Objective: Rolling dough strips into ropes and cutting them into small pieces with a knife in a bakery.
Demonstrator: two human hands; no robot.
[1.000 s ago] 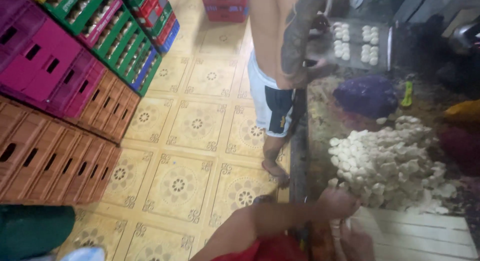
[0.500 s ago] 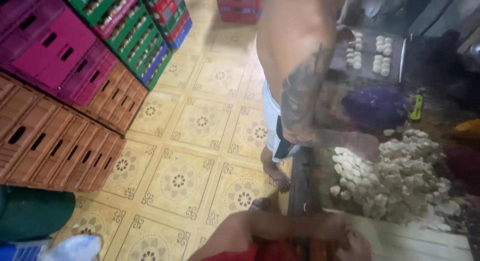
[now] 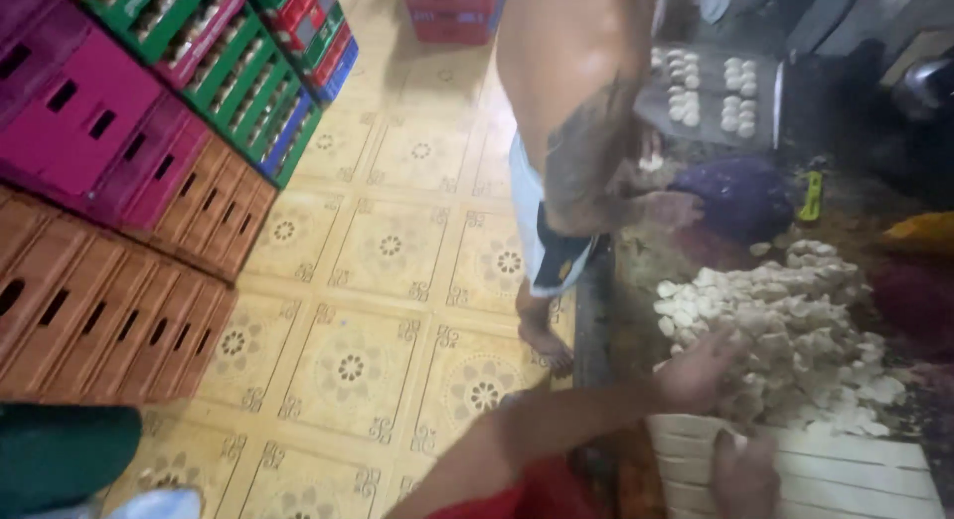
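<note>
My left hand [image 3: 699, 368] reaches from the lower middle to the near edge of a big pile of small white dough pieces [image 3: 795, 320] on the dark worktable [image 3: 855, 206]. Its fingers rest among the pieces, and the grip is blurred. My right hand [image 3: 745, 474] hovers low over a white slatted tray [image 3: 855, 469] at the bottom right, its fingers unclear. A co-worker [image 3: 571, 101] in white shorts stands at the table's left side, one hand [image 3: 666, 209] on the table by a purple cloth [image 3: 740, 196].
Stacked pink, orange, green and blue crates [image 3: 129, 171] line the left wall. Patterned yellow floor tiles [image 3: 388, 280] run between the crates and the table. A dark tray with rows of white dough rounds [image 3: 711, 91] sits at the back. A yellow cloth [image 3: 919, 231] lies at right.
My left hand has moved up and right from the white tray's edge to the dough pile. The co-worker has lowered an arm onto the table by the purple cloth.
</note>
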